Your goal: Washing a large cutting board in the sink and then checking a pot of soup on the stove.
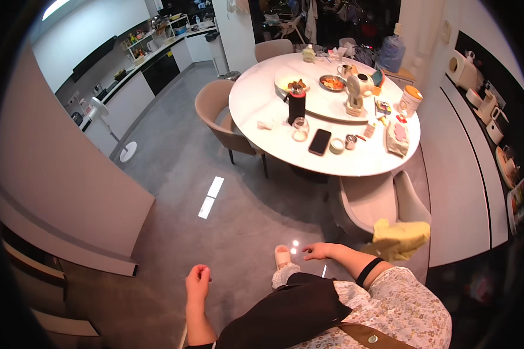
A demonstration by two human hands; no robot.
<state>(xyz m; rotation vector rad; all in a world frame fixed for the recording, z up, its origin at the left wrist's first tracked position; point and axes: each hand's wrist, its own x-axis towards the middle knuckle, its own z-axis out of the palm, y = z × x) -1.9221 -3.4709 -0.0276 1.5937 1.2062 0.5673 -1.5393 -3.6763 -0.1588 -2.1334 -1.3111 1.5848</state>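
My left hand [198,279] hangs over the grey floor [179,244] with its fingers curled in. Nothing shows in it. My right hand [318,251] is also over the floor, its fingers a little apart and holding nothing. Near that arm is a beige chair [369,200] with a yellow cloth item [401,239] at its back. Beyond stands a round white table [266,98]. A smartphone [320,142], a glass jar [300,129], a small round container [337,145] and a black bottle with a red band [297,107] stand or lie on it.
A second chair [218,104] is at the table's left. A white pedestal fan [99,109] stands by the kitchen counter [129,94]. To the left is a wall edge [144,222], to the right a long cabinet [458,187]. A slippered foot [282,256] is below me.
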